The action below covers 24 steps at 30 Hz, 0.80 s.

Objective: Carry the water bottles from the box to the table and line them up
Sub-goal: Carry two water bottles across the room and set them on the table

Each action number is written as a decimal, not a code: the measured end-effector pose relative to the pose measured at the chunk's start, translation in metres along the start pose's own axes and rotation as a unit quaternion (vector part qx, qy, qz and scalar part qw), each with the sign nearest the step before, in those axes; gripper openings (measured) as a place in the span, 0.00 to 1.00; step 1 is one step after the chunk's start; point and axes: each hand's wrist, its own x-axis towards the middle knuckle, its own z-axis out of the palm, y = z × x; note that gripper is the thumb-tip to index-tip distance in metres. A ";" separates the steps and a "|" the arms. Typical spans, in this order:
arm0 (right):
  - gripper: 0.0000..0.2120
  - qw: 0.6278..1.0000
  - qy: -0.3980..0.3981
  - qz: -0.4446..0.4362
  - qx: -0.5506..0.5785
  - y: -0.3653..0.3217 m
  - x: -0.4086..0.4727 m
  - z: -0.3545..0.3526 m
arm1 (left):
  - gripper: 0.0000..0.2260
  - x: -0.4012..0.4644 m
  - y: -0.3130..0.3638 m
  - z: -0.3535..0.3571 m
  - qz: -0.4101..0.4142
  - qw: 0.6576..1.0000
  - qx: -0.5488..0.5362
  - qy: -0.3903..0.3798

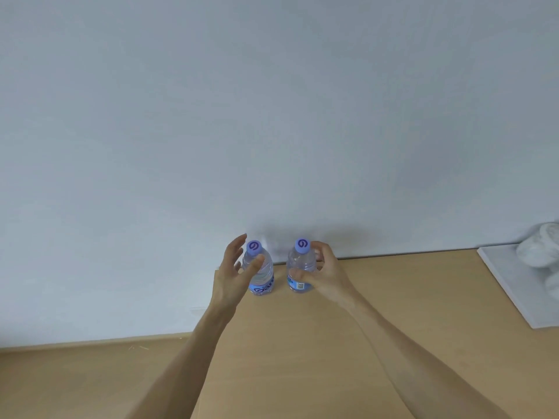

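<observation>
Both bare forearms reach over the light wooden table [393,297]. Left hand [234,275], fingers spread and released, flanks one clear plastic water bottle [263,276]; right hand [325,275] grasps the second bottle [298,264], both upright by the white wall [272,116].

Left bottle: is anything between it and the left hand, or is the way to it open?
Nothing visible stands between them. The left hand is open right beside the left bottle, its fingers across the bottle's near side. The right bottle stands apart, at the right hand.
</observation>
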 end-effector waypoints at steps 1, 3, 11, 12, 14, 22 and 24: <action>0.35 1.000 0.011 -0.003 -0.003 -0.001 -0.004 -0.002 | 0.20 -0.004 0.005 -0.001 0.020 1.000 -0.015 0.009; 0.30 1.000 0.028 -0.007 0.007 -0.003 -0.015 -0.006 | 0.16 -0.010 0.016 -0.003 0.055 0.997 -0.045 0.025; 0.07 0.989 0.135 -0.008 0.053 -0.010 -0.091 -0.020 | 0.11 -0.032 0.043 0.006 0.123 0.989 -0.064 -0.047; 0.06 0.987 0.148 -0.010 0.062 -0.012 -0.100 -0.024 | 0.12 -0.036 0.044 0.011 0.127 0.988 -0.057 -0.068; 0.05 0.983 0.169 -0.017 0.076 -0.019 -0.118 -0.035 | 0.10 -0.044 0.047 0.026 0.134 0.984 -0.045 -0.108; 0.04 0.944 0.304 -0.085 0.097 -0.046 -0.206 -0.106 | 0.07 -0.084 0.050 0.122 0.133 0.945 -0.087 -0.284; 0.05 0.930 0.344 -0.097 0.090 -0.049 -0.234 -0.127 | 0.07 -0.100 0.051 0.151 0.143 0.930 -0.079 -0.329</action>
